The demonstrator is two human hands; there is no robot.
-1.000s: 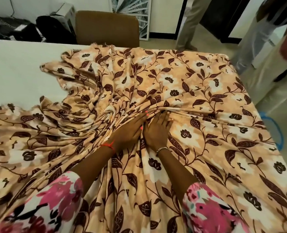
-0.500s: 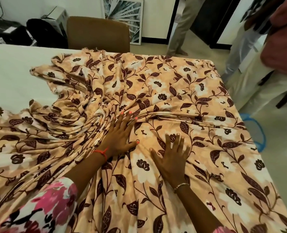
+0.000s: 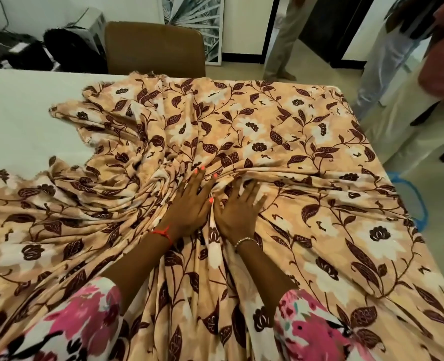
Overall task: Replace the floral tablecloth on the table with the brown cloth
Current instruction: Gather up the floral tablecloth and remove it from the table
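White bench [image 3: 20, 121] is carrying the floral tablecloth [image 3: 280, 157], peach with dark leaves, lying bunched in folds across its right part. Left hand [image 3: 189, 207] and right hand [image 3: 239, 212] are pressing flat on it, fingers straight.

Both hands [image 3: 189, 208] [image 3: 238, 213] flat, fingers spread, side by side.

White table [image 3: 20, 121]; bunched floral tablecloth [image 3: 280, 142] on it

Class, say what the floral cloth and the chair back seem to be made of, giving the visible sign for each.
Floral cloth: soft woven fabric, matte, possibly cotton; it gathers into fine folds. Chair back: brown padded covering, perhaps leatherette; smooth with rounded corners.
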